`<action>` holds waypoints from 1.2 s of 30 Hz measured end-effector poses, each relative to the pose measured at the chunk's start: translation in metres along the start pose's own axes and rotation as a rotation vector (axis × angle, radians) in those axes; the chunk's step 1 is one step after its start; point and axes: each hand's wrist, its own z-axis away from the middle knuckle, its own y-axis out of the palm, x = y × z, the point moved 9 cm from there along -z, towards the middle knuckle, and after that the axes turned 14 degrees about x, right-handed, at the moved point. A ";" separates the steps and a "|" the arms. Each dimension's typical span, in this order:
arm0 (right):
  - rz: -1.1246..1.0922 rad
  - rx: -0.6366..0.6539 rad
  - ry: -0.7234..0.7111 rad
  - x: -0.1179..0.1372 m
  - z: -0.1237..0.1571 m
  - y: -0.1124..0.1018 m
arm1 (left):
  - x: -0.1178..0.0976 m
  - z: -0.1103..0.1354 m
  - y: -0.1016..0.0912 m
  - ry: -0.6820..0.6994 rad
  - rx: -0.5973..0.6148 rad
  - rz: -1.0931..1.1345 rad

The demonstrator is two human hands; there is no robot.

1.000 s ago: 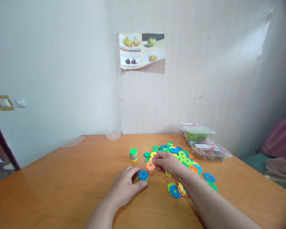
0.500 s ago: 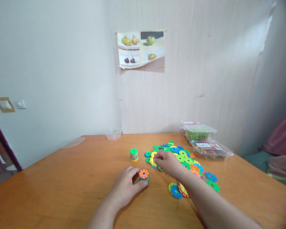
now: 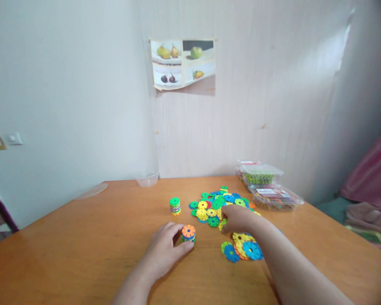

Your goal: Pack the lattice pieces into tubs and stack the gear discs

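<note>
My left hand (image 3: 167, 245) curves round a short stack of notched plastic discs (image 3: 188, 235) with an orange one on top, thumb in front and fingers behind it. Over the right part of a loose pile of the same discs (image 3: 213, 203), my right hand (image 3: 239, 218) reaches down. Its index finger and thumb are apart, with a yellow-green disc (image 3: 222, 224) right by them. The forearm and hand cover part of the pile. A second disc stack (image 3: 175, 206), green on top, stands upright beyond my left hand.
Several discs, among them a blue disc (image 3: 252, 250), lie near my right forearm. Clear lidded boxes (image 3: 274, 198) stand at the back right. A clear plastic tub (image 3: 147, 180) and a flat lid (image 3: 92, 191) lie along the table's back left edge.
My right hand has moved from the left part of the pile to the right and nearer me. More discs now show beside the forearm. My left hand stays at its stack.
</note>
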 end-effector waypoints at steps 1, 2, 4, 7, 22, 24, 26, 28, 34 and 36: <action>-0.015 -0.004 -0.014 0.000 -0.001 0.000 | 0.000 0.000 0.000 0.001 0.002 -0.001; -0.029 -0.011 -0.030 0.001 -0.002 0.000 | 0.000 0.000 0.001 0.001 0.002 -0.003; -0.063 -0.028 -0.072 0.004 -0.004 -0.001 | 0.001 0.000 0.000 -0.001 -0.008 -0.006; -0.115 -0.062 -0.152 0.020 -0.005 -0.002 | 0.003 0.000 0.000 -0.005 -0.026 -0.005; -0.880 -0.002 -0.400 0.089 -0.001 0.042 | -0.002 0.000 0.000 0.019 -0.038 -0.012; -0.826 -0.021 -0.414 0.087 -0.003 0.041 | -0.003 0.000 0.001 0.021 -0.034 -0.013; -0.786 -0.031 -0.418 0.085 -0.005 0.042 | -0.004 0.000 0.000 0.022 -0.037 -0.013; -0.783 -0.034 -0.439 0.085 -0.008 0.043 | -0.004 0.001 0.000 0.023 -0.042 -0.014; -0.720 -0.084 -0.430 0.083 -0.010 0.041 | -0.004 0.001 -0.001 0.022 -0.037 -0.012; -0.616 -0.097 -0.395 0.081 -0.006 0.037 | -0.004 0.001 -0.001 0.023 -0.035 -0.006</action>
